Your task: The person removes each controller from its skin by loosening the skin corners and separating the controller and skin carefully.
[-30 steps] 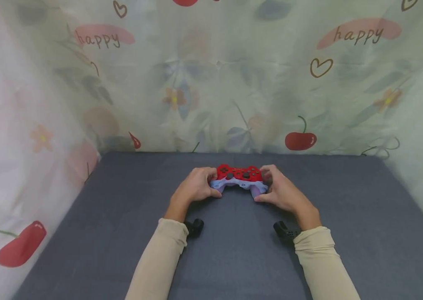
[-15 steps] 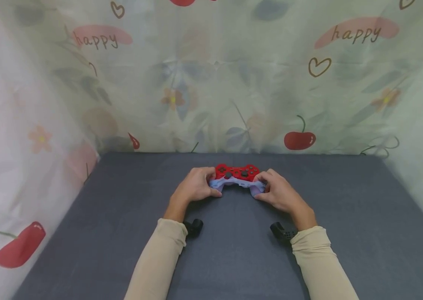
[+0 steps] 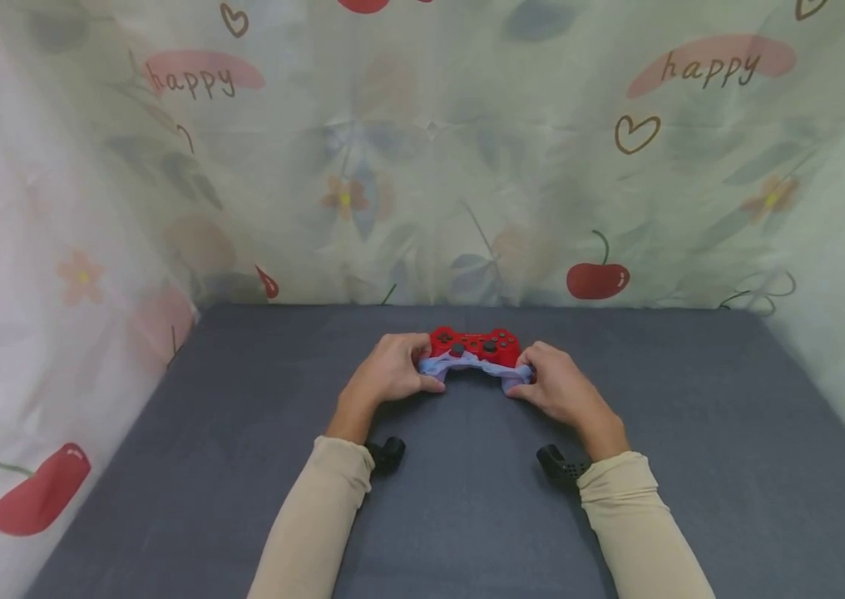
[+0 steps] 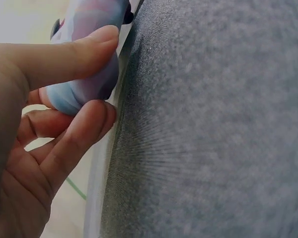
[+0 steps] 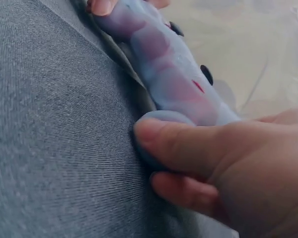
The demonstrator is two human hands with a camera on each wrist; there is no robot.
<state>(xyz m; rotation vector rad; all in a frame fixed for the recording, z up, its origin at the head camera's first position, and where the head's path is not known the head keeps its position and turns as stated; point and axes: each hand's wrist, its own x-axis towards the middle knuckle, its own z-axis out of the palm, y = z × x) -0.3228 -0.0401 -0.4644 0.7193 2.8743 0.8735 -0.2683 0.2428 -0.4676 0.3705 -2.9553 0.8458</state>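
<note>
Hands (image 3: 392, 370) (image 3: 560, 383) pinch cover (image 3: 469, 362) on controller (image 3: 475, 340) — printed cloth (image 3: 433, 183) behind.

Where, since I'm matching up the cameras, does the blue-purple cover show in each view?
Head: blue-purple cover just below and right of centre.
Left wrist: blue-purple cover at upper left, partly hidden.
Right wrist: blue-purple cover slanting from near top to middle.
Shared landmark: gray tabletop, low in head, right in left wrist, left in right wrist.

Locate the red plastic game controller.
Just right of centre in the head view, the red plastic game controller is between the left hand and right hand, near the far edge of the grey table.
</note>
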